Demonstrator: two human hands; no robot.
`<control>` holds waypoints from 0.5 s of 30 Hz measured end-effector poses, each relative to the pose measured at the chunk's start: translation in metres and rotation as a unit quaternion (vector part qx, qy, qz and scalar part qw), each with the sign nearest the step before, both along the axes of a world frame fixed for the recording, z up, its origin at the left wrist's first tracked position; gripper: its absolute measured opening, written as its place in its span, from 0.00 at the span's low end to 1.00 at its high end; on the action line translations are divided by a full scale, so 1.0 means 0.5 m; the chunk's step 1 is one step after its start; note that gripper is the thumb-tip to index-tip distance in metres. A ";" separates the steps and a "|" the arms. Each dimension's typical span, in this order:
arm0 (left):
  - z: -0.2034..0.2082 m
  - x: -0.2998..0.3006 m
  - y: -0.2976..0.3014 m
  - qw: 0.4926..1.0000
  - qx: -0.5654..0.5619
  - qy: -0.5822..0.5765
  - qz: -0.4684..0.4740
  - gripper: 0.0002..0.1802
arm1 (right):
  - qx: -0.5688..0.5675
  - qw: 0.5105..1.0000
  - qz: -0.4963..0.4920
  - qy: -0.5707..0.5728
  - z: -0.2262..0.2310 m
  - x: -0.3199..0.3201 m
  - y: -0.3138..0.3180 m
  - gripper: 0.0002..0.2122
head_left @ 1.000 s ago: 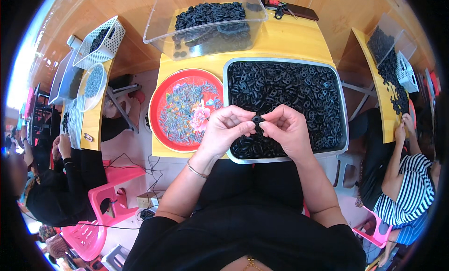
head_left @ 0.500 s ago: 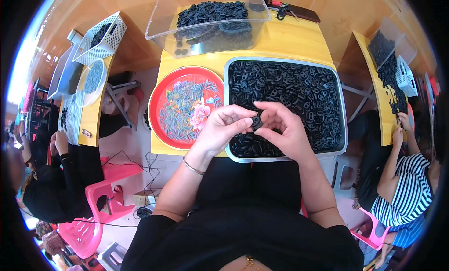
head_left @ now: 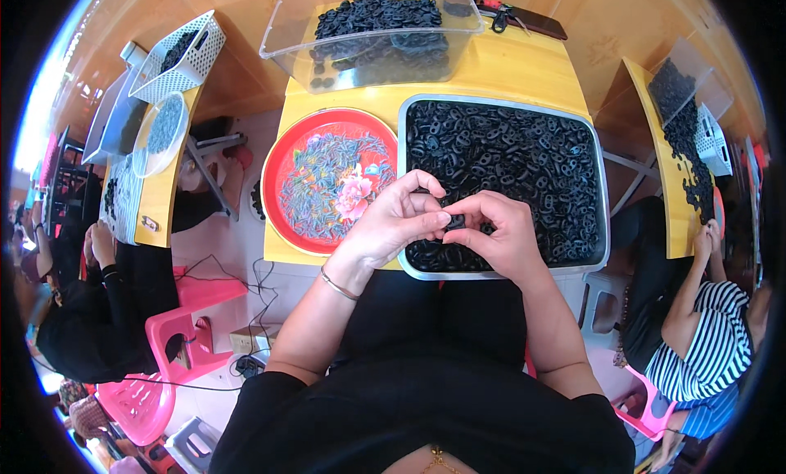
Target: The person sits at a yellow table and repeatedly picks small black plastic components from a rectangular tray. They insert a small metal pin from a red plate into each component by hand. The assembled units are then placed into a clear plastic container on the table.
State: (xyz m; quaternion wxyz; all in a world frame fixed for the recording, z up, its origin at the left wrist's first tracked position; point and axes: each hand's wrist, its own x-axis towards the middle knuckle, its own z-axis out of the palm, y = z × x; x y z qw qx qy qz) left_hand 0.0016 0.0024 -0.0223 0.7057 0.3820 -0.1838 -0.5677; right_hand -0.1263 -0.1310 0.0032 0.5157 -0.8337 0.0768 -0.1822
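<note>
My left hand (head_left: 391, 220) and my right hand (head_left: 501, 238) meet over the near left part of a metal tray (head_left: 607, 204). Between their thumbs and fingers is a small black plastic piece (head_left: 454, 222), mostly covered by the fingertips. Both hands pinch it, the left from one side and the right from the other. Under them the tray is heaped with black two-holed plastic pieces (head_left: 524, 163). Left of it sits a round red tray (head_left: 276, 183) with a flower pattern, strewn with thin silvery bits (head_left: 315, 196) too small to make out.
A clear plastic bin (head_left: 372, 52) of black pieces stands at the back of the yellow table (head_left: 524, 73). Tools (head_left: 501, 17) lie at the far right corner. People work at side tables, left and right. Pink chairs (head_left: 176, 343) and cables stand at the left.
My right fingers, spread around the black piece before, have closed in on it. My left index finger has lifted and curled. The view has shifted slightly.
</note>
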 end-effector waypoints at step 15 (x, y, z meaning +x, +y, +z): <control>0.006 0.011 0.005 1.000 0.000 -0.007 0.008 0.18 | 0.184 0.982 0.039 -0.003 -0.026 0.006 -0.002 0.13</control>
